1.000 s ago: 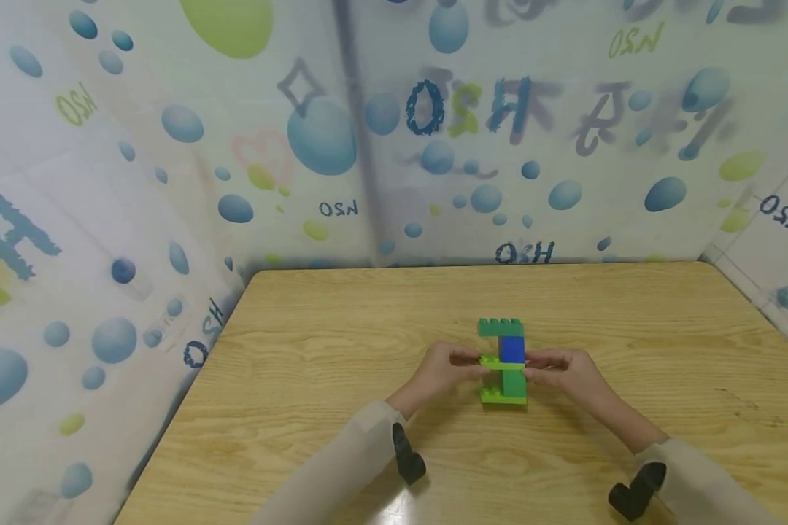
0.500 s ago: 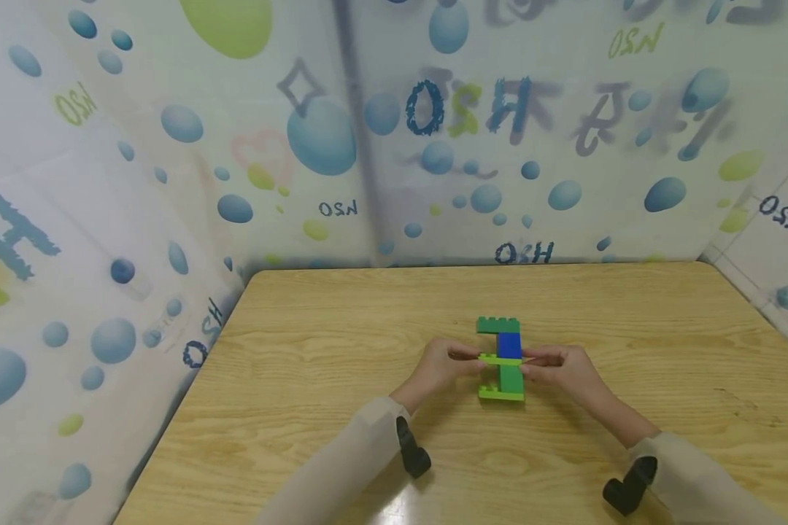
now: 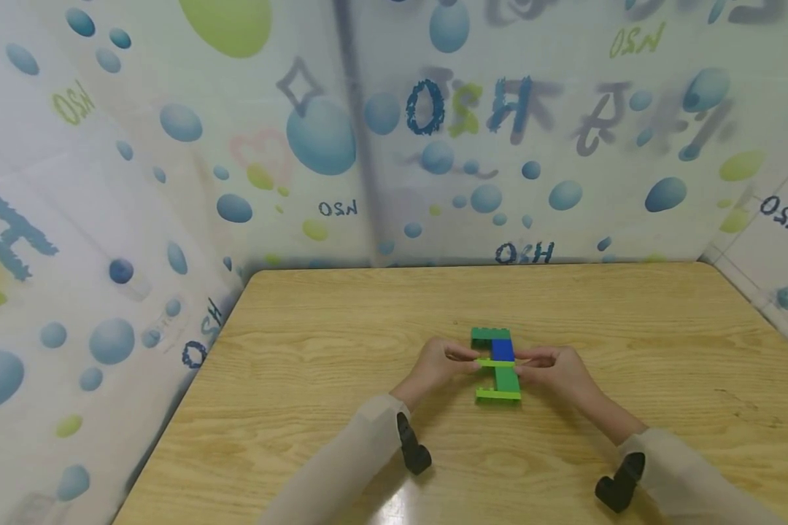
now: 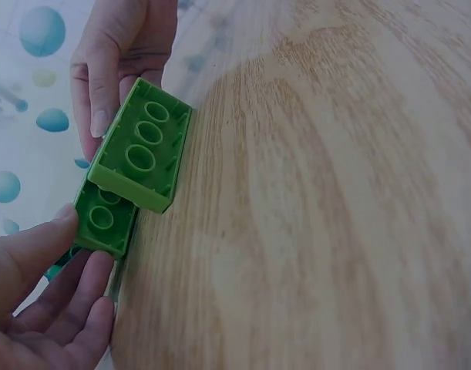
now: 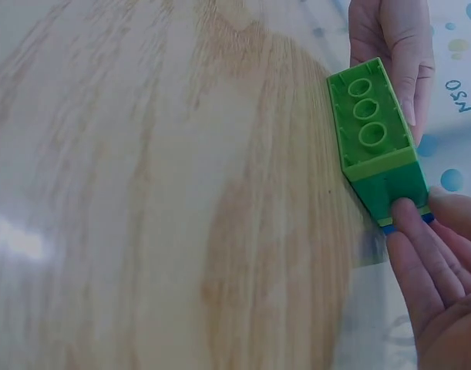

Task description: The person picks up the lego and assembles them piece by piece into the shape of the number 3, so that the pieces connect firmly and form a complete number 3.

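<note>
Both hands hold one tower of toy building bricks, off to the right of the table's middle. It has a lime bottom plate [image 3: 497, 396], a green brick [image 3: 507, 379], a lime middle plate [image 3: 499, 363], a blue brick [image 3: 503, 350] and a dark green top brick [image 3: 491, 333]. My left hand [image 3: 437, 364] pinches the left end of the middle plate between thumb and fingers. From the right side, my right hand [image 3: 560, 369] grips the tower around the blue and green bricks. The tower leans, with the hollow underside of the bottom plate [image 4: 159, 141] facing both wrist cameras.
A wooden table [image 3: 341, 321] lies under the hands. Behind it hangs a pale curtain [image 3: 394, 175] printed with blue and green drops, which continues along the left and right sides. Each sleeve carries a dark wrist strap [image 3: 415, 452].
The tower has shifted slightly left, and its top has tipped and dropped lower in the head view. My right hand has moved a little left with it; both hands keep their hold.
</note>
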The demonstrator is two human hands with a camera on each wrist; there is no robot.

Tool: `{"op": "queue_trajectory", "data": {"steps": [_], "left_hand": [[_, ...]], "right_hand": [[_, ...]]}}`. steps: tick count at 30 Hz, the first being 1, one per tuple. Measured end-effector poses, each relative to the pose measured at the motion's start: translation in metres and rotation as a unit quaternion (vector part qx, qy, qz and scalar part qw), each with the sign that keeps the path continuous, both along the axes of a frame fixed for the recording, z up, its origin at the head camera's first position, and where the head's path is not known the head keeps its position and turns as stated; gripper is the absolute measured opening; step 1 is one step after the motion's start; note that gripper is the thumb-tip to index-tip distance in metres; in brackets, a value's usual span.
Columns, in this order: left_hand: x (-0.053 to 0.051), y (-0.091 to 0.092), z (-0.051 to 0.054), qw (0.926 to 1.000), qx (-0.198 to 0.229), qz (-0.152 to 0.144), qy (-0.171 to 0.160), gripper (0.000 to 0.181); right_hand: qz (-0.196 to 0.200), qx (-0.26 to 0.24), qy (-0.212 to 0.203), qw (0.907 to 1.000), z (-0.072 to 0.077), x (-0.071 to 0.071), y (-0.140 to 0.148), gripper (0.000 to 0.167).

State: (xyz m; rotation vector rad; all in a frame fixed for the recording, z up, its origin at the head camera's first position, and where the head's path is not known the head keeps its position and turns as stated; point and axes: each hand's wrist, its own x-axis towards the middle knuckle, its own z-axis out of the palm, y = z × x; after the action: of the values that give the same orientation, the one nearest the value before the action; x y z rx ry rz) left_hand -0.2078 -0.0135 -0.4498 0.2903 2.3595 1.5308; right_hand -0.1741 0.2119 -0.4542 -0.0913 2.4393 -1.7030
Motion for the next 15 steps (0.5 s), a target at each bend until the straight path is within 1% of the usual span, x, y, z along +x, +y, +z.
{"op": "queue_trajectory", "data": {"steps": [6, 11, 15], "left_hand": [[-0.0007, 0.001, -0.0001, 0.9999, -0.011, -0.001, 0.001, 0.017], [-0.0014, 0.0015, 0.002, 0.9997, -0.024, -0.002, -0.006, 0.017], [-0.0034, 0.0016, 0.0009, 0.9993, -0.035, -0.002, -0.014, 0.015]], "right_hand": [[0.007, -0.052, -0.013, 0.9986, -0.0019, -0.0002, 0.0004, 0.041], [0.002, -0.053, -0.019, 0.9984, -0.002, -0.0011, 0.0, 0.041], [0.007, -0.057, -0.024, 0.9981, -0.0025, -0.0016, 0.0002, 0.041]]}}
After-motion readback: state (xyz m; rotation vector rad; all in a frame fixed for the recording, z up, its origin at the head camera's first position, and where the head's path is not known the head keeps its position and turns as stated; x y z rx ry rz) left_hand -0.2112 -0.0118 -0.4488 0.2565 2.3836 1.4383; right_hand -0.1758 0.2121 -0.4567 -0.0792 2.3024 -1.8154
